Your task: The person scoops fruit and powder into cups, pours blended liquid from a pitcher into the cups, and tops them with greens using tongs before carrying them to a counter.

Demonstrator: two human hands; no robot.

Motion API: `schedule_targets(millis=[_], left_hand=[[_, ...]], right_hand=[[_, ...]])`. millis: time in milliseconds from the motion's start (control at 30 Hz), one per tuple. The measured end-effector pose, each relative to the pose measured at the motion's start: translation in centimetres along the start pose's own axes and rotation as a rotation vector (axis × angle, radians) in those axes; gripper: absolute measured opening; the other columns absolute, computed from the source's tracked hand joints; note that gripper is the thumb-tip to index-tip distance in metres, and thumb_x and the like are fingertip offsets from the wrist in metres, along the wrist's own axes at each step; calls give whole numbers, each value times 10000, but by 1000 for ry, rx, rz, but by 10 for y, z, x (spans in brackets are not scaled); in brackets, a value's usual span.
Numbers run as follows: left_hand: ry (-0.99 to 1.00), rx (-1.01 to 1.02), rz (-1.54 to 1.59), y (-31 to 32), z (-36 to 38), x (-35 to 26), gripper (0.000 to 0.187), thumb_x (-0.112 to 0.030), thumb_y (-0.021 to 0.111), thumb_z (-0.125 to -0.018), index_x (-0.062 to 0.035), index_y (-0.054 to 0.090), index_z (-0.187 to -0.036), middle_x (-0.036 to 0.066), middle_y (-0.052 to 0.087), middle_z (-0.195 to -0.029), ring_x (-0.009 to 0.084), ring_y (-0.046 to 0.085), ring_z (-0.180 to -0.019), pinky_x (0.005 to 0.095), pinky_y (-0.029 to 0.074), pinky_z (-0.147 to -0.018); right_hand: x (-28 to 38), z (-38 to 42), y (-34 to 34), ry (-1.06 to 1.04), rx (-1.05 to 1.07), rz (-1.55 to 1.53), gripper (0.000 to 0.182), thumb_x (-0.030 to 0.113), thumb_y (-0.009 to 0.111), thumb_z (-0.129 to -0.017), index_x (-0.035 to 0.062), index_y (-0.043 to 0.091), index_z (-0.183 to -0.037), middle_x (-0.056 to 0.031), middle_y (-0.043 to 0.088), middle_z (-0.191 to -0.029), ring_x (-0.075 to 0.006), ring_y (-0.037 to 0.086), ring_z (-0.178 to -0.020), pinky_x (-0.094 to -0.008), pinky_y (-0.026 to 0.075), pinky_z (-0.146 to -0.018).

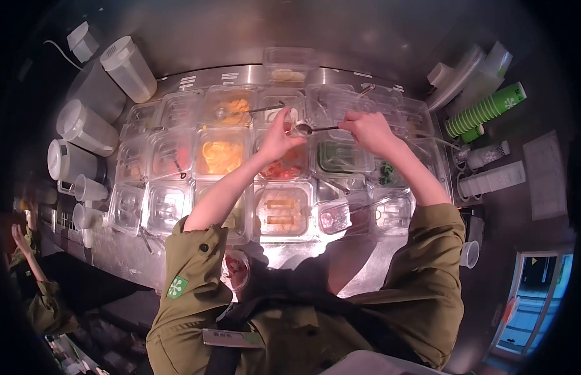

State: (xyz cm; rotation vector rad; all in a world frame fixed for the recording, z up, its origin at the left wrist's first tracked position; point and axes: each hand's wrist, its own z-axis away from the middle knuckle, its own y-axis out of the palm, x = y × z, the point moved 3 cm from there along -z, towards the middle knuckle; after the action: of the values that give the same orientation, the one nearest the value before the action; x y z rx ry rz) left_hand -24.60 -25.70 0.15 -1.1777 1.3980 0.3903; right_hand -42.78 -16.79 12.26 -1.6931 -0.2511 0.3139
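Note:
My right hand [370, 132] grips the thin dark handle of a spoon [323, 129] over the food containers. The spoon's round metal bowl is beside the fingers of my left hand [280, 140]. My left fingers are curled round a small pale cup [295, 119], largely hidden by the fingers and the spoon. Below my left hand is a clear container of red pieces [282, 170]. Beneath the spoon and my right hand stands a lidded container with dark green contents [335, 155]. Orange slices [220, 157] fill a container left of my left forearm.
Clear lidded containers [167, 203] cover the counter in rows. Pitchers [129, 69] line the left side; stacked green cups [487, 111] lie at right. A bowl with red contents [235, 270] is near my body. Another person's arm [29, 253] shows at far left.

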Motion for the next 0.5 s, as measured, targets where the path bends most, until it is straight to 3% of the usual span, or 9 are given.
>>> schedule_targets(millis=[33, 133, 233, 333, 433, 500], left_hand=[[37, -10, -60, -4, 1, -3, 855, -173, 750, -600, -25, 232, -1264, 163, 363, -1250, 235, 458, -1063, 328, 424, -834], [-39, -3, 65, -11, 5, -11, 894, -174, 764, -566, 8, 235, -1264, 190, 380, -1229, 275, 451, -1078, 331, 409, -861], [18, -2, -17, -14, 6, -3, 893, -175, 766, -568, 9, 237, -1264, 179, 380, -1232, 260, 441, -1096, 333, 401, -876], [-23, 18, 150, -15, 9, 0, 888, -185, 764, -582, 13, 234, -1266, 174, 373, -1241, 248, 419, -1122, 327, 386, -894], [-70, 46, 364, -12, 7, 17, 869, -187, 754, -613, 13, 224, -1271, 174, 376, -1235, 224, 397, -1138, 314, 365, -910], [-104, 71, 436, -21, 20, 21, 851, -186, 745, -632, 16, 220, -1271, 172, 394, -1215, 212, 411, -1120, 310, 363, -906]], right_hand=[[-2, 3, 7, 28, 35, -42, 280, 15, 509, -660, 67, 616, -914, -45, 579, -792, -208, 562, -656, -335, 452, -591], [-31, 8, 36, 228, 110, -757, 257, 33, 496, -711, 32, 612, -940, -35, 599, -763, -114, 509, -558, -262, 409, -514], [-39, 19, 54, 542, 350, -1296, 332, 57, 523, -704, -17, 566, -1025, -58, 597, -711, -73, 450, -498, -221, 348, -444], [-35, 23, 56, 672, 240, -1624, 309, 74, 536, -711, -57, 564, -990, -36, 573, -702, -48, 377, -465, -185, 285, -415], [-42, 17, 57, 675, 117, -1791, 286, 99, 530, -723, -61, 571, -957, -41, 575, -706, -53, 367, -453, -190, 284, -413], [-54, 0, 72, 647, 44, -1583, 280, 91, 506, -748, -41, 564, -988, -31, 575, -736, -45, 378, -465, -179, 289, -416]])
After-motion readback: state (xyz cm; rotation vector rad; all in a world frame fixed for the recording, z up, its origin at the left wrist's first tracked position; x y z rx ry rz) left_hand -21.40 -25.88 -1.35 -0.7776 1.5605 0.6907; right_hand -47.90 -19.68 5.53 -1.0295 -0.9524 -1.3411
